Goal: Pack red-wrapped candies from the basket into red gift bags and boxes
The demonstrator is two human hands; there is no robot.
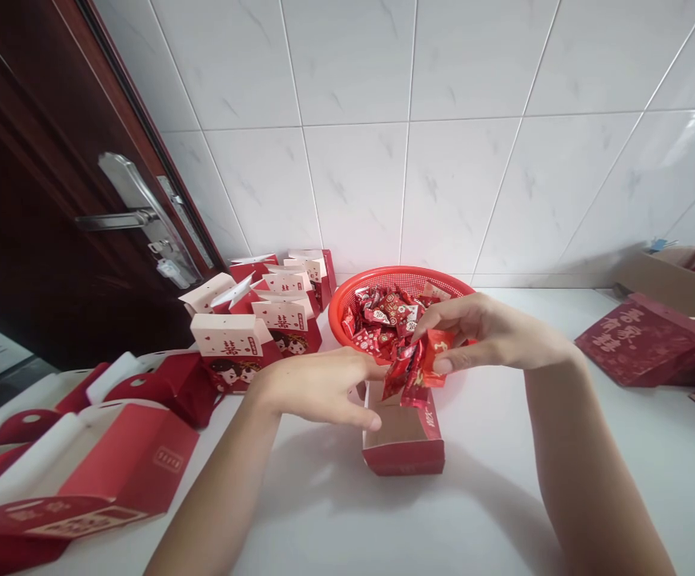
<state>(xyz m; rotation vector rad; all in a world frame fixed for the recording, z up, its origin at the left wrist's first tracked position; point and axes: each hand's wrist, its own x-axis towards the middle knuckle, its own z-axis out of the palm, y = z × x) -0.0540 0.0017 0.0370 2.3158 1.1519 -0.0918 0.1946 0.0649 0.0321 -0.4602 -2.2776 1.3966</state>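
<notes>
Several wrapped candies (414,370), red and shiny, are pinched in my right hand (473,332) above an open red box (404,460). The box has a pale, bare-looking inside and stands on the white table. My left hand (323,388) is at the box's left side, its thumb over the left rim and its index finger reaching along the far end. Its other fingers are hidden. Just behind both hands is a red plastic basket (338,300) holding many more wrapped candies (389,308).
Standing printed red boxes (239,344) are grouped left of the basket. Larger open red boxes (131,456) line the left side. On the right are a dark red bag-like package (641,340) and a cardboard carton (653,276). A tiled wall (353,184) and a brown door (41,160) rise behind.
</notes>
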